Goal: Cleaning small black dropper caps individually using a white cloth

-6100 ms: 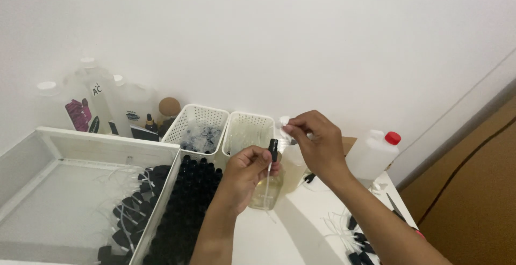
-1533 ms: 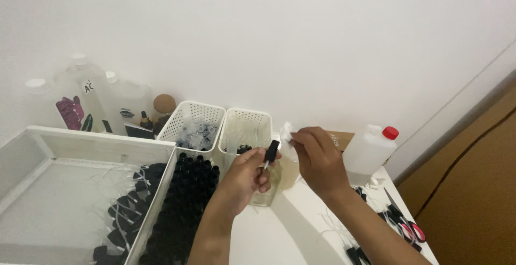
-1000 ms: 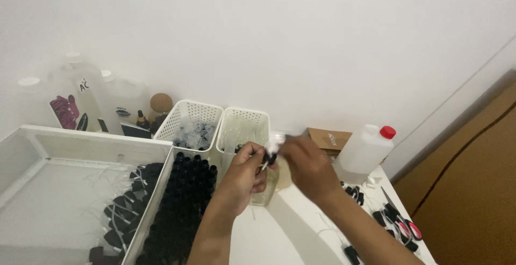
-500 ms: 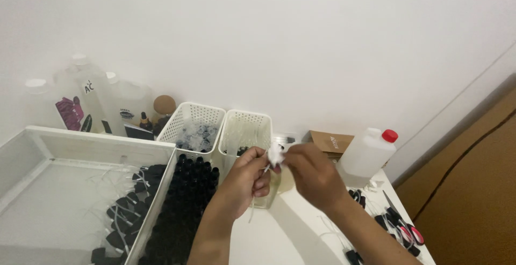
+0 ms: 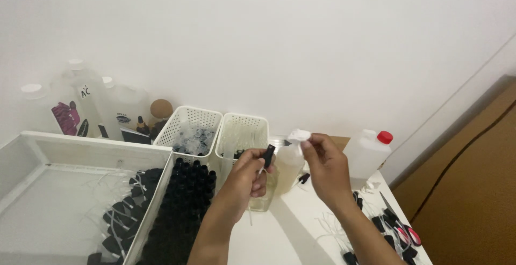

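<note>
My left hand (image 5: 244, 182) grips a black spray pump head (image 5: 267, 156) with a thin white dip tube, held over a small clear glass bottle (image 5: 262, 196) of pale liquid standing on the white table. My right hand (image 5: 325, 165) is raised just to the right of it, pinching a small crumpled white tissue (image 5: 298, 135) between thumb and fingers. The tissue is a little apart from the pump head.
A white basket of clear caps (image 5: 188, 131) and a second white basket (image 5: 243, 133) stand behind. A white tray (image 5: 64, 144) holds black pump heads; black bottles (image 5: 183, 200) fill the bin beside it. Large jugs (image 5: 86, 104) at back left, a red-capped jug (image 5: 371, 152) and scissors (image 5: 400, 227) at right.
Half a second ago the tissue was pressed against the pump head at my left fingers. My right hand has lifted it away, up and to the right, and the black pump head shows again.
</note>
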